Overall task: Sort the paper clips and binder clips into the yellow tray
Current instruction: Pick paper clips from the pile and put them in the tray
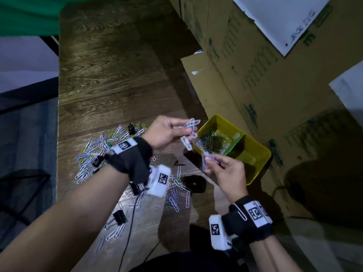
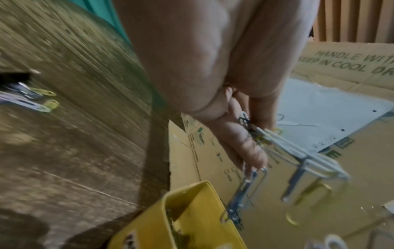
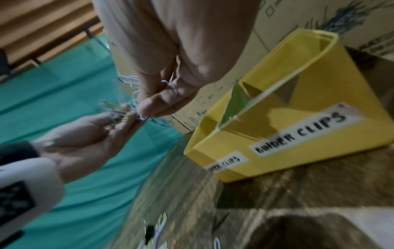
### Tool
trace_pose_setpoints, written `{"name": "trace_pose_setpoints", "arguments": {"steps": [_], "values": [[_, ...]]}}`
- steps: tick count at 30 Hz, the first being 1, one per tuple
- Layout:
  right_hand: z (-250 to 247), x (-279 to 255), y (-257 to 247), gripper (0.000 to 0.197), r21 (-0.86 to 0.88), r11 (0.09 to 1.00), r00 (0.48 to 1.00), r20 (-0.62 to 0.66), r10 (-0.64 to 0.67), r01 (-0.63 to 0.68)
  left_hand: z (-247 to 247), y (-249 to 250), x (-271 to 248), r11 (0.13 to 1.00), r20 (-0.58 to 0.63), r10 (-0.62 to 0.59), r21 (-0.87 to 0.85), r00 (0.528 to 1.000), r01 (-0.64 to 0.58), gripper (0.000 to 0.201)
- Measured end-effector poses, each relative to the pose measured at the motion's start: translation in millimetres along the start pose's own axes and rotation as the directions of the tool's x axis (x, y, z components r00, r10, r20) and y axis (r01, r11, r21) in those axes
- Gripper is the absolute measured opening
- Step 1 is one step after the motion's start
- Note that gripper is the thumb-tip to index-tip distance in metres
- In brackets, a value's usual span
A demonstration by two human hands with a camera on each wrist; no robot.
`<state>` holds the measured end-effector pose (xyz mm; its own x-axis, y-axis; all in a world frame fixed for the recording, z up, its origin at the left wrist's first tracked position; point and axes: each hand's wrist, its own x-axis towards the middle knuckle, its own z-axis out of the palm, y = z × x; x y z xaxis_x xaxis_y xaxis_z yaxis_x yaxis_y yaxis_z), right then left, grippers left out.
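The sorting is sitting partway through, by my judgement. The yellow tray [image 1: 261, 169] is standing at the counter's [image 1: 110, 79] right edge against the cardboard boxes [image 1: 255, 79], and its nearer-left compartment, labelled for paper clips in the right wrist view, is already holding a tangled heap of paper clips [image 1: 213, 143]. The other compartment, labelled "BINDER CLIPS" [image 3: 298, 134], is looking empty of clips as far as the head view shows. A large scatter of loose paper clips [image 1: 94, 152] is still lying on the counter to the left of the tray and under the left forearm, too many and too overlapped to count exactly; several dozen is my estimate. Among them, black binder clips [image 1: 119, 214] are waiting: I am making out about four, one near the bottom, one or two by the left wrist and one at the far edge of the scatter, though dim light is making this uncertain. The left hand [image 1: 165, 134] is pinching a small bunch of linked paper clips, perhaps four or five, just beside the tray's rim. The right hand [image 1: 227, 173] is pinching a couple of paper clips between thumb and fingers [image 3: 149, 104], close to the left hand's bunch. There is one tray with two compartments.
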<state>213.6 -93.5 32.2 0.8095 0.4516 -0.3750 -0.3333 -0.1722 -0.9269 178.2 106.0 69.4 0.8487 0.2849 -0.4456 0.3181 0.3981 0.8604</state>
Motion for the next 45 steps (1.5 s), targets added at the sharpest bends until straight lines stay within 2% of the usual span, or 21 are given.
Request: {"name": "trace_pose_setpoints", "arguments": {"steps": [3,6,10,11,13,15,17,18,19,20,23,25,27,29,31,33,36,38,40,42,45], "values": [[-6,11,-18,0.016,-0.034,0.994,0.991,-0.069,-0.111,0.108,27,0,33,0.999,-0.061,-0.001,0.036,0.998,0.003,0.025],[-12,24,-31,0.009,-0.035,0.989,0.981,-0.125,-0.146,0.143,45,-19,60,0.955,-0.134,0.009,0.295,0.991,0.031,0.029],[-14,42,-36,0.009,-0.044,0.995,0.982,-0.163,-0.099,0.093,56,-48,72,0.683,-0.097,0.035,0.729,0.995,0.047,0.032],[-15,49,-35,0.008,-0.051,0.996,0.982,-0.174,-0.077,0.069,57,-50,71,0.612,-0.085,0.044,0.79,0.995,0.041,0.033],[-16,63,-33,0.008,-0.101,0.995,0.978,-0.203,-0.045,0.025,57,-49,66,0.557,-0.088,0.085,0.83,0.992,0.026,0.032],[-16,78,-30,0.017,-0.195,0.981,0.974,-0.224,-0.022,-0.023,53,-46,59,0.612,-0.091,0.156,0.791,0.984,-0.024,0.026],[-15,92,-28,0.021,-0.364,0.929,0.975,-0.219,-0.021,-0.062,42,-46,48,0.773,-0.124,0.186,0.631,0.975,-0.067,0.018],[-14,99,-28,0.018,-0.453,0.889,0.98,-0.197,-0.022,-0.071,34,-49,42,0.815,-0.142,0.194,0.573,0.971,-0.079,0.017],[-12,105,-28,0.014,-0.541,0.838,0.986,-0.165,-0.017,-0.076,24,-52,37,0.808,-0.149,0.209,0.583,0.967,-0.085,0.018],[-9,110,-28,0.011,-0.622,0.779,0.99,-0.139,-0.001,-0.086,13,-55,29,0.745,-0.141,0.235,0.662,0.962,-0.085,0.02],[2,120,-30,0.012,-0.819,0.569,0.997,-0.076,0.027,-0.078,-20,-72,12,0.411,-0.005,0.299,0.903,0.954,-0.124,0.031],[8,120,-28,0.016,-0.893,0.446,0.998,-0.04,0.046,-0.056,-33,-93,7,0.275,0.097,0.209,0.949,0.973,-0.154,0.044],[11,117,-26,0.023,-0.906,0.419,0.997,-0.029,0.078,-0.059,-38,-117,2,0.123,0.175,0.034,0.976,0.984,-0.177,0.054],[11,113,-24,0.036,-0.883,0.467,0.998,-0.026,0.061,-0.052,-38,-138,-8,-0.047,0.184,-0.126,0.981,0.975,-0.191,0.056],[11,104,-25,0.044,-0.855,0.519,1.0,0.009,-0.006,0.01,-35,-158,-24,-0.142,0.164,-0.21,0.97,0.964,-0.196,0.054],[13,90,-25,0.042,-0.842,0.522,0.988,0.076,-0.132,0.135,-33,-179,-42,-0.134,0.144,-0.195,0.976,0.97,-0.171,0.055],[16,60,-20,0.033,-0.766,0.542,0.928,0.191,-0.321,0.345,-36,-199,-68,-0.084,0.165,-0.092,0.981,0.982,-0.173,0.056],[20,37,-11,0.028,-0.689,0.57,0.893,0.316,-0.321,0.448,-44,-202,-81,-0.103,0.201,-0.002,0.974,0.98,-0.2,0.055],[25,16,4,0.03,-0.657,0.572,0.865,0.444,-0.233,0.491,-52,-202,-95,-0.089,0.232,0.078,0.97,0.97,-0.225,0.062],[29,0,30,0.053,-0.741,0.506,0.871,0.489,-0.042,0.44,-58,-201,-107,-0.061,0.188,0.072,0.981,0.98,-0.184,0.077],[34,-21,68,0.104,-0.911,0.329,0.893,0.347,0.286,0.249,-56,-199,-113,-0.041,0.056,0.022,0.998,0.998,-0.055,0.094]]}}
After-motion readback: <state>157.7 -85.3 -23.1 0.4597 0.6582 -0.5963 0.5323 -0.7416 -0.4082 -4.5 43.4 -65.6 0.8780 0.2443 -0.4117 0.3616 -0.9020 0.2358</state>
